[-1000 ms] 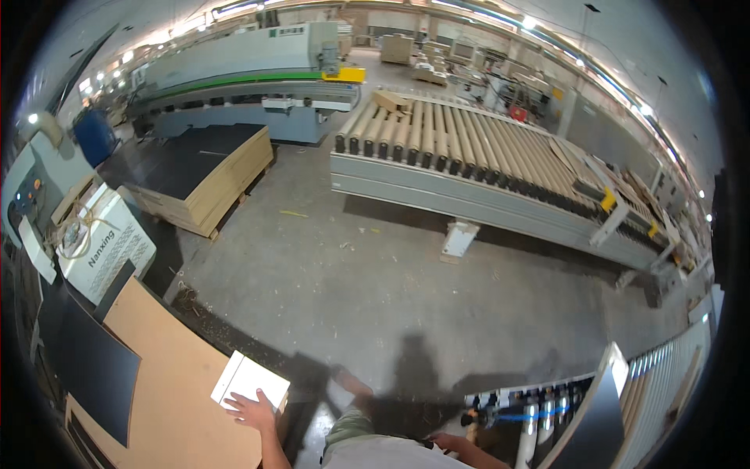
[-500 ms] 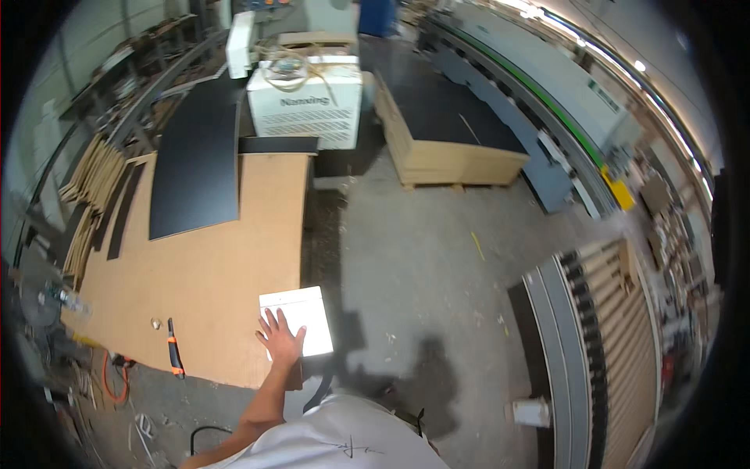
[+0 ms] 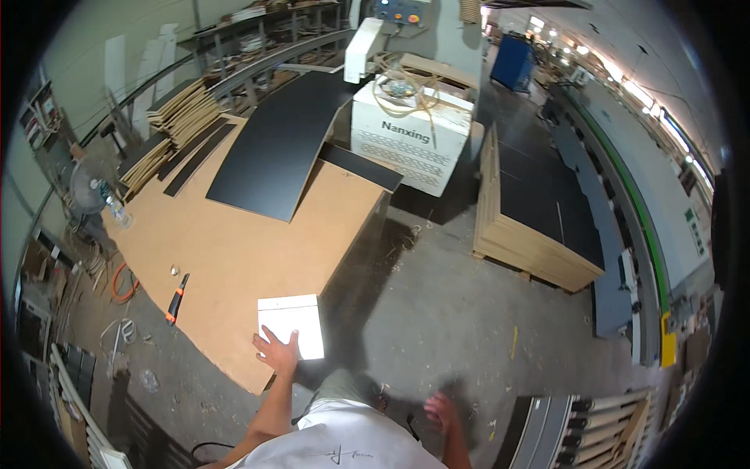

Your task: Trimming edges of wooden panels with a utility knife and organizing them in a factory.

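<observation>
A small white square board (image 3: 301, 319) with a line across it near its far edge lies at the near right corner of the tan-topped table (image 3: 258, 250). My left hand (image 3: 278, 353) rests on the board's near left part, fingers spread. Over the floor to the right, away from the table, hangs my right hand (image 3: 442, 411); it is blurred, and its fingers do not show clearly. An orange and black utility knife (image 3: 177, 300) lies near the table's left front edge, beside a small round object (image 3: 174, 270).
A large black panel (image 3: 273, 148) and dark strips (image 3: 194, 160) cover the table's far part. Stacked boards (image 3: 183, 117) and a clear bottle (image 3: 117, 209) line its left side. Beyond stand a white machine (image 3: 410, 141) and a black-topped board stack (image 3: 539, 211). A roller rack (image 3: 601, 430) is at lower right.
My view has swung to the right, so the table now slants across it. My right hand has come into view. My left hand remains on the white board, shifted slightly toward its left edge.
</observation>
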Demonstrator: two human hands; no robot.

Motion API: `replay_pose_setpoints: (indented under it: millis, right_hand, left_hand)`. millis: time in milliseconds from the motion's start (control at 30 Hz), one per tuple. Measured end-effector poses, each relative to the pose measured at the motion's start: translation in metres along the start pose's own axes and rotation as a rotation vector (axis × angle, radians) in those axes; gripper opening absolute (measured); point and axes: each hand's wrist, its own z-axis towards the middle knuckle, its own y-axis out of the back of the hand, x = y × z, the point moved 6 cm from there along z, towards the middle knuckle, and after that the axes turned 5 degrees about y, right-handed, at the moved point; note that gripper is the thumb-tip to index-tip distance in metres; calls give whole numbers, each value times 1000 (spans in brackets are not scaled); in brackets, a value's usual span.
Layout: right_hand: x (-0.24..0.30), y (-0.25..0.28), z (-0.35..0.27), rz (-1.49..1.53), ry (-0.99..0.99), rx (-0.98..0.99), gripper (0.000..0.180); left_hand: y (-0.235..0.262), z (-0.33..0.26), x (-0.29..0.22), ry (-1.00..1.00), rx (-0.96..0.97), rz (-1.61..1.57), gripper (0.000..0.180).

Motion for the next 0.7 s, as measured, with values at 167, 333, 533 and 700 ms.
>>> replay_pose_setpoints:
  millis: [167,333,533,700]
  right_hand:
    - [110,-97,117,-142,244,436,68]
    - [200,-233,153,-177,159,523,70]
    - [211,-257,316,-260,503,501,47]
    - [333,-265,302,-167,448,188,20]
  left_hand:
    - [-26,5,-44,66,15,21,104]
    - [-58,16,-81,-68,159,-80,109]
    - [-70,39,-156,-250,498,-362,107]
    - [-50,71,-140,-81,649,-745,65]
